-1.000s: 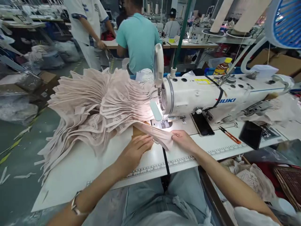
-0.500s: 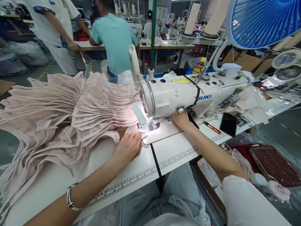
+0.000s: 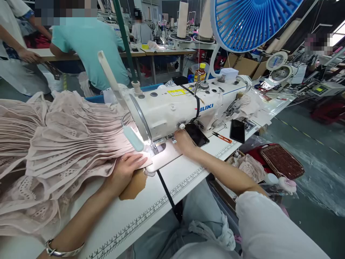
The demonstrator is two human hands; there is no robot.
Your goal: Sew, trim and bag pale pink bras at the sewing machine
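Observation:
My left hand (image 3: 126, 168) lies on pale pink fabric (image 3: 145, 162) just left of the presser foot, its fingers stretched out over the cloth. The fabric runs to the lit needle area of a white sewing machine (image 3: 164, 117). A large stack of ruffled pink fabric pieces with lace eyelets (image 3: 72, 138) spreads to the left of that hand. Under the machine arm, right of the needle, is my right hand (image 3: 185, 142); its fingertips are hidden, so any hold is unclear. A brown patch (image 3: 136, 185) shows on the table below my left hand.
Behind my right hand lies a black phone (image 3: 198, 135). Orange thread snips (image 3: 222, 137) and a second dark phone (image 3: 237, 131) lie further right. A blue fan (image 3: 256, 23) hangs above. A person in a turquoise shirt (image 3: 88, 50) sits across, with another standing at left.
The view has swung right, shifting everything leftward. My left hand's fingers have spread on the fabric, uncovering more of the brown patch. My right hand stays under the machine arm.

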